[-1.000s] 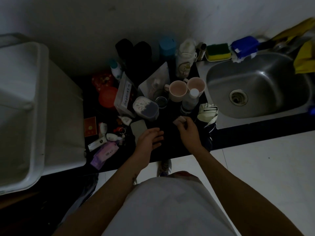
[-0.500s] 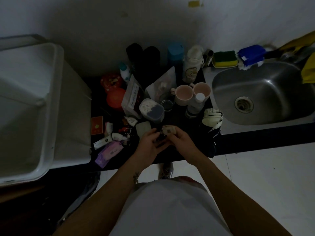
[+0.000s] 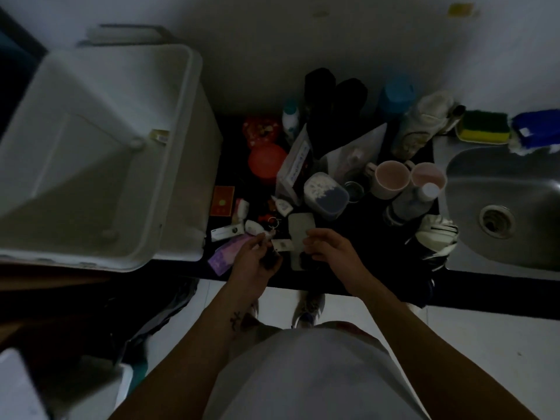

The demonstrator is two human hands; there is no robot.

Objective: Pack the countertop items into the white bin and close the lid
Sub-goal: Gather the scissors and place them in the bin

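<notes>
The white bin [image 3: 181,153] stands open at the left of the dark countertop [image 3: 363,237]; a small yellow item [image 3: 159,136] lies inside it. My left hand [image 3: 253,262] is closed around a small dark object with a white tag [image 3: 282,245] hanging from it, just above the counter's front edge. My right hand [image 3: 331,253] hovers beside the tag with its fingers loosely apart and nothing in them. A flat grey case [image 3: 300,228] lies under and between the hands. The dim light hides what the dark object is.
Clutter fills the counter: two pink mugs [image 3: 389,177], a lidded tub [image 3: 325,195], red containers [image 3: 266,160], a purple packet [image 3: 227,256], bottles, a striped glove [image 3: 436,234]. A steel sink [image 3: 515,207] lies to the right. A white object [image 3: 18,386] sits on the floor lower left.
The tagged dark object passed from my right hand into my left. My hands have moved slightly apart, and the view has swung left, which brings the bin closer.
</notes>
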